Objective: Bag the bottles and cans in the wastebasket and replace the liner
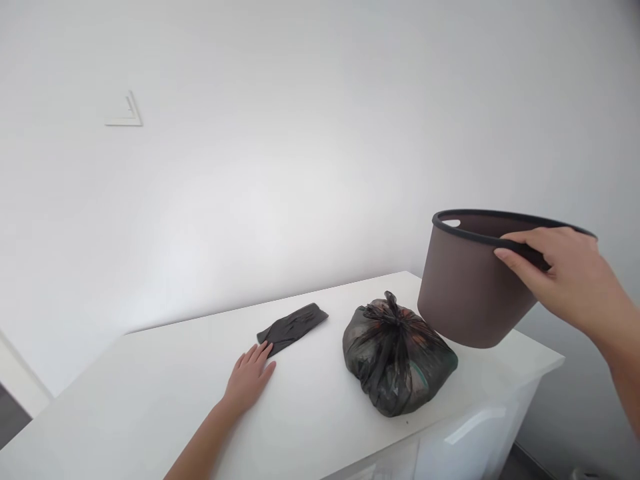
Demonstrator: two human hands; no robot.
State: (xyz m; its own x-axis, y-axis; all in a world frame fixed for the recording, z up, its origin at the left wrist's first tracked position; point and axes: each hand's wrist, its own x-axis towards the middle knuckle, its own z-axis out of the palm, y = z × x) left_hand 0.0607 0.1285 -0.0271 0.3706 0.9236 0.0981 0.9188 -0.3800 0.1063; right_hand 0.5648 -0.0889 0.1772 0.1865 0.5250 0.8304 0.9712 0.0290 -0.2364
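My right hand (565,273) grips the black rim of a brown trash can (470,287), thumb outside and fingers over the edge. The can is tilted at the right end of the white cabinet top, and most of its inside is hidden. My left hand (249,379) lies flat with fingers stretched, its fingertips touching the near end of a folded black trash bag (295,327). Between the two hands sits a full, knotted black garbage bag (397,363), close beside the can. Its thin plastic lets some of the contents show through, though I cannot make them out.
The white cabinet top (165,400) runs along a pale wall (280,167). Its front edge drops off below the full bag, and its right end stops under the can. A white triangular fixture (127,120) is on the wall at upper left.
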